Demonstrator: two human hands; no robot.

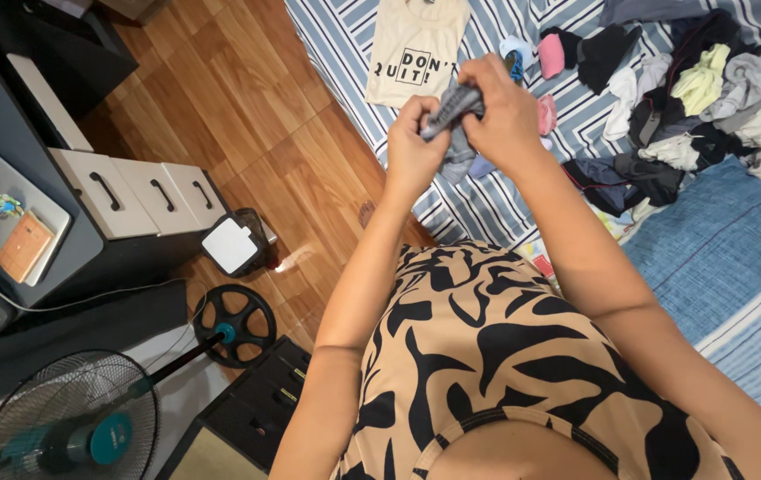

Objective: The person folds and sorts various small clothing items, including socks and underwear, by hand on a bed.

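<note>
Grey cloth, a small bunched garment [453, 108], is held up between both hands above the edge of a striped bed [487, 200]. The left hand [413, 147] pinches its lower end with fingers closed tight; the right hand [506, 111] is clenched over its top. Just behind lies a cream printed T-shirt [416, 40], and to the right a pile of mixed clothes [700, 98].

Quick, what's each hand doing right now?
Left hand: closed, gripping one end of the small grey garment.
Right hand: closed, gripping the other end of the same grey garment, above the striped bed.
</note>
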